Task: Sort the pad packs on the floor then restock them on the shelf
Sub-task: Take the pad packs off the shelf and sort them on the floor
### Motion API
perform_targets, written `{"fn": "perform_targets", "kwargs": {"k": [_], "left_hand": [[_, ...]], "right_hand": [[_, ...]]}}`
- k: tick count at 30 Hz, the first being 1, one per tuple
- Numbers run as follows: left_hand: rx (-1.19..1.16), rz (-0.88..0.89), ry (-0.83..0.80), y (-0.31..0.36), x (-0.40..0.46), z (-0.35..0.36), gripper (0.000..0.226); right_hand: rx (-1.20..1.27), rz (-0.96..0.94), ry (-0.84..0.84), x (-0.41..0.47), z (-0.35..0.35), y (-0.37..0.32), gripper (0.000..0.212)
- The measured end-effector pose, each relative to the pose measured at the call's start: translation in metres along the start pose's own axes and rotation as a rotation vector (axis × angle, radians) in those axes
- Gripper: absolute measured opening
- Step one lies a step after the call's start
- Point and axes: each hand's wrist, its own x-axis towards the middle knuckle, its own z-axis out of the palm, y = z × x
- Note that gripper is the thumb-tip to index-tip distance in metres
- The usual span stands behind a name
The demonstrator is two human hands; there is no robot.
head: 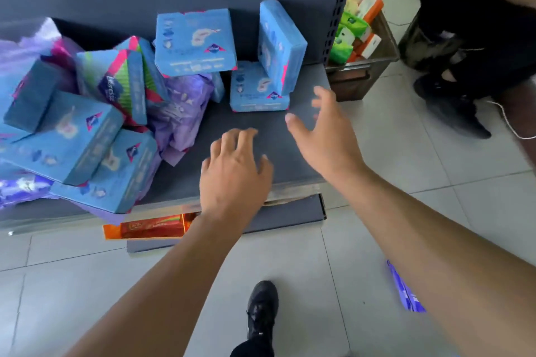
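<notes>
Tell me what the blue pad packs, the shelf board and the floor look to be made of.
Blue pad packs: probably soft printed plastic film, with a slight sheen and pinched seams. Shelf board: likely painted metal, matte dark grey; its perforated upright hints at steel. Floor: pale tiles with visible grout lines, probably ceramic.

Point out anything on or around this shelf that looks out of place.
The blue pad packs at the shelf's left lie heaped and tilted, not in rows. One purple pack lies alone on the floor tiles, and an orange pack sits below the shelf edge.
</notes>
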Motion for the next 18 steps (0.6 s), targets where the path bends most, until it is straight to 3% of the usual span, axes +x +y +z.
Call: {"fn": "perform_targets", "kwargs": {"k": [3,5,9,11,14,16,18], "left_hand": [[-0.027,0.019,0.019,-0.016,0.027,0.0,0.048],[-0.053,0.029,0.018,-0.022,0.041,0.0,0.047],[-0.12,0.054,0.015,-0.03,0.057,0.004,0.043],[-0.31,0.022,0.0,-0.029,0.059,0.005,0.035],[-0.81,-0.219,-0.097,-0.017,0.06,-0.003,0.018],[-1.141,-0.37,-0.236,-0.007,0.06,-0.007,0.032],[-1.309,-0.421,-0.382,0.005,0.056,-0.006,0.052]], "right_hand": [[0.176,0.088,0.068,0.05,0.028,-0.024,0.083],[0.244,0.091,0.157,0.076,0.04,-0.032,0.081],[0.106,0.083,0.291,0.09,0.053,-0.031,0.042],[0.072,-0.015,0.338,0.075,0.053,-0.023,0.033],[-0.044,-0.236,0.296,0.037,0.046,0.003,0.04],[-0.104,-0.347,0.281,0.012,0.039,0.024,0.048],[-0.143,-0.432,0.314,-0.012,0.031,0.04,0.043]]}}
